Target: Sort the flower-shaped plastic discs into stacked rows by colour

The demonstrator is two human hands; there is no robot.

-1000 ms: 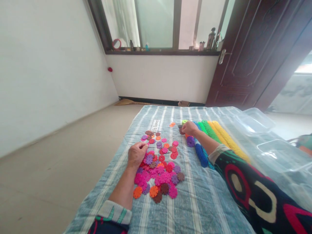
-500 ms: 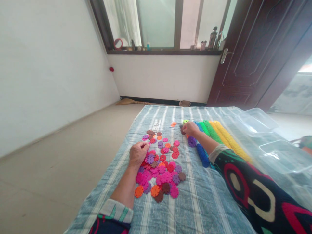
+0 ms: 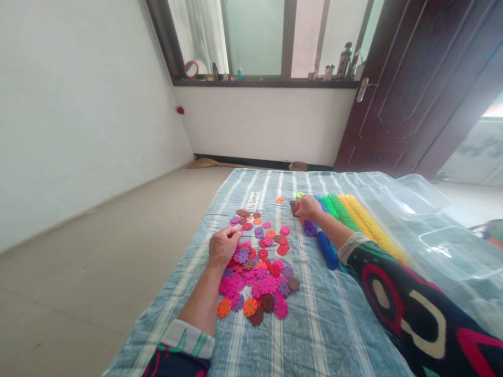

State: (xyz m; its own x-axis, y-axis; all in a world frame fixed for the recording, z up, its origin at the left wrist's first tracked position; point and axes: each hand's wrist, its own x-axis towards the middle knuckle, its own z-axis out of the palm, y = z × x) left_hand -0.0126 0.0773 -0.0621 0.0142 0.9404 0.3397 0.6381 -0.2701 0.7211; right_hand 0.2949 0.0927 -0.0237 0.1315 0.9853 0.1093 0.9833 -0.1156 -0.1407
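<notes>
My left hand (image 3: 224, 247) is at the left edge of a loose pile of notched plastic discs (image 3: 269, 285) in pink, red, purple, orange and brown. Its thumb and forefinger are pinched together, and what they hold, if anything, is too small to make out. My right hand (image 3: 308, 208) reaches to the far side of the cloth, its fingertips closed on dark brown discs (image 3: 294, 210). Beside and partly beneath that hand lie discs stacked into lying rolls: a purple roll (image 3: 309, 228), a blue roll (image 3: 327, 251), a green roll (image 3: 342, 212) and yellow rolls (image 3: 371, 228).
A striped blue-and-white cloth (image 3: 314, 324) covers the surface. Two clear plastic boxes stand at the right, a far box (image 3: 417, 195) and a near box (image 3: 459, 254). A few orange discs (image 3: 280, 200) lie apart near the back. Behind are a windowsill (image 3: 267, 84) and a brown door (image 3: 396, 99).
Both hands stay in nearly the same places. My right hand's fingers shift very slightly at the brown discs; the pile and rolls look unchanged.
</notes>
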